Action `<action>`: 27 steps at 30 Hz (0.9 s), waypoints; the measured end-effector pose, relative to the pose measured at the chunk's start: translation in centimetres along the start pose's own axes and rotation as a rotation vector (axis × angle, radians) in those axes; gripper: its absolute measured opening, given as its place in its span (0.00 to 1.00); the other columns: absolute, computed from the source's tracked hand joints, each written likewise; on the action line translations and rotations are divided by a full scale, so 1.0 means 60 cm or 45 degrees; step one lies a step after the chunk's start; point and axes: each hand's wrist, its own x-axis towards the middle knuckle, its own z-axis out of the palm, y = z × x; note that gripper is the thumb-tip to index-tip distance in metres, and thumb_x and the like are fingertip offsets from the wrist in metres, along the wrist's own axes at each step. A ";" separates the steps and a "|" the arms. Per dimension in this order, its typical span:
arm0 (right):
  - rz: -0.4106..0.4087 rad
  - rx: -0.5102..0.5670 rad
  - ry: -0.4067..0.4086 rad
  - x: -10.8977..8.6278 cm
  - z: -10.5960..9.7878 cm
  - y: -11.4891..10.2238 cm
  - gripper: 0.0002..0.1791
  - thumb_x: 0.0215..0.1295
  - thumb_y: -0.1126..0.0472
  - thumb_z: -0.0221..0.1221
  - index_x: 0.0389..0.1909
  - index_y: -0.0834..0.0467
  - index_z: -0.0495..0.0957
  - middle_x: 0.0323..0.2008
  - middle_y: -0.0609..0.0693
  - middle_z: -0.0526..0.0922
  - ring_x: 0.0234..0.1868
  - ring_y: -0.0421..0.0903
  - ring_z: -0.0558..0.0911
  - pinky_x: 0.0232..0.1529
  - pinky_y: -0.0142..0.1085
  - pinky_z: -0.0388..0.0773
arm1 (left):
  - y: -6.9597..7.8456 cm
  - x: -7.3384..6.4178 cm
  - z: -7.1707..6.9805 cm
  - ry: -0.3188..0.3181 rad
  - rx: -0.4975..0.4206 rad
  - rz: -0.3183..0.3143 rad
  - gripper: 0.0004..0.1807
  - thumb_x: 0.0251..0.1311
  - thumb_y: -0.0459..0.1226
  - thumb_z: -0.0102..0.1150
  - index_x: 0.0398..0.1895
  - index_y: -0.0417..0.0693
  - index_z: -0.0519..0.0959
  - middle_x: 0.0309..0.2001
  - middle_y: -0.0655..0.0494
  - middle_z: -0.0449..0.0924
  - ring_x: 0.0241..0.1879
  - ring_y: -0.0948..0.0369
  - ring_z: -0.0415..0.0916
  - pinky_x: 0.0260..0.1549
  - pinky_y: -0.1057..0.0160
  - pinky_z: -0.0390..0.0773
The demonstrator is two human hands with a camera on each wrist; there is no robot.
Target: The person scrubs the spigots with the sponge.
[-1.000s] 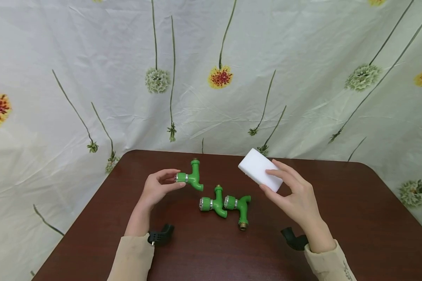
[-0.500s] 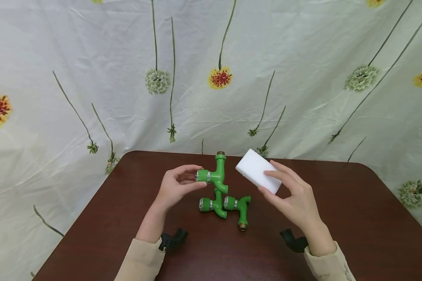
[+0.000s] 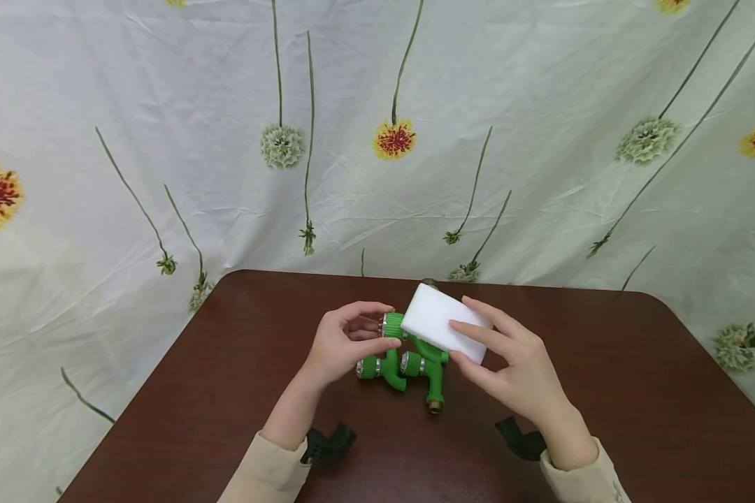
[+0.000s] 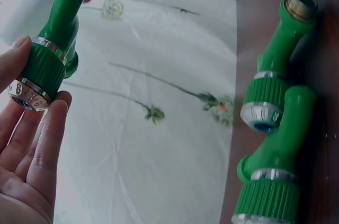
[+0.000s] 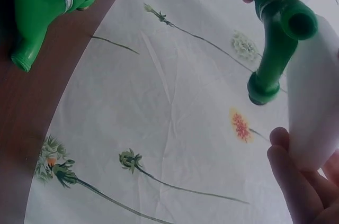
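My left hand (image 3: 346, 342) pinches a green plastic tap by its ribbed knob (image 3: 393, 325) between thumb and fingers, above the table. In the left wrist view the held tap (image 4: 50, 68) shows a silvery collar and cap. My right hand (image 3: 512, 360) grips a white rectangular sponge (image 3: 440, 321) by its near end. The sponge covers most of the held tap's body in the head view. From the right wrist, the tap's spout (image 5: 302, 23) lies close beside the sponge (image 5: 315, 97); whether they touch I cannot tell.
Below the hands, two more green taps lie on the dark brown table (image 3: 226, 391): one left tap (image 3: 390, 374) and one right tap (image 3: 435, 381) with a brass threaded end. Behind the table hangs a white flowered cloth (image 3: 352, 188). Each wrist wears a black mount (image 3: 521, 440).
My left hand has carried the tap rightward to the sponge. My right hand has shifted slightly left and down with the sponge, which now overlaps the tap. The two lying taps have stayed put.
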 end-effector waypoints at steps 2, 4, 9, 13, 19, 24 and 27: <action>-0.030 -0.019 -0.018 0.000 0.002 -0.002 0.17 0.63 0.47 0.56 0.44 0.52 0.84 0.54 0.56 0.77 0.46 0.48 0.80 0.34 0.26 0.73 | -0.004 0.000 0.002 -0.022 -0.008 0.035 0.22 0.44 0.23 0.70 0.46 0.35 0.80 0.40 0.43 0.81 0.35 0.57 0.82 0.37 0.59 0.82; -0.050 -0.050 -0.021 0.000 0.003 -0.002 0.17 0.63 0.47 0.56 0.43 0.52 0.85 0.53 0.56 0.77 0.45 0.48 0.80 0.31 0.27 0.72 | -0.004 -0.002 0.002 -0.037 -0.009 0.074 0.22 0.44 0.25 0.71 0.46 0.36 0.80 0.41 0.44 0.81 0.36 0.56 0.82 0.37 0.58 0.82; 0.030 -0.181 0.081 -0.002 0.000 0.007 0.18 0.63 0.46 0.56 0.42 0.54 0.85 0.53 0.56 0.78 0.45 0.52 0.80 0.28 0.39 0.77 | 0.002 -0.003 -0.005 -0.016 0.013 0.080 0.21 0.42 0.27 0.73 0.45 0.40 0.81 0.38 0.46 0.82 0.34 0.57 0.82 0.37 0.58 0.82; 0.228 -0.237 0.208 -0.006 -0.008 0.018 0.15 0.55 0.55 0.66 0.43 0.56 0.84 0.52 0.55 0.79 0.48 0.54 0.80 0.38 0.29 0.77 | 0.005 -0.002 -0.012 0.012 0.013 0.028 0.22 0.42 0.26 0.72 0.45 0.39 0.81 0.38 0.46 0.82 0.34 0.57 0.81 0.36 0.59 0.82; 0.114 -0.061 0.199 -0.002 -0.006 0.004 0.16 0.57 0.51 0.63 0.42 0.56 0.84 0.52 0.55 0.79 0.47 0.51 0.80 0.40 0.21 0.72 | 0.004 -0.002 -0.012 0.014 0.018 0.030 0.21 0.43 0.26 0.72 0.45 0.39 0.81 0.38 0.45 0.81 0.34 0.57 0.81 0.36 0.59 0.82; -0.098 -0.031 0.060 0.001 0.005 -0.003 0.16 0.62 0.49 0.58 0.41 0.54 0.85 0.52 0.57 0.79 0.44 0.50 0.81 0.33 0.28 0.75 | 0.005 -0.001 -0.010 -0.012 -0.013 0.053 0.21 0.43 0.26 0.72 0.45 0.39 0.81 0.37 0.45 0.82 0.34 0.56 0.82 0.36 0.58 0.82; -0.024 -0.108 0.086 -0.001 0.002 0.006 0.16 0.61 0.49 0.58 0.40 0.55 0.85 0.52 0.55 0.79 0.44 0.50 0.81 0.32 0.29 0.74 | 0.006 -0.002 -0.013 -0.008 -0.016 0.054 0.21 0.43 0.27 0.72 0.45 0.39 0.81 0.37 0.45 0.82 0.34 0.55 0.81 0.36 0.57 0.82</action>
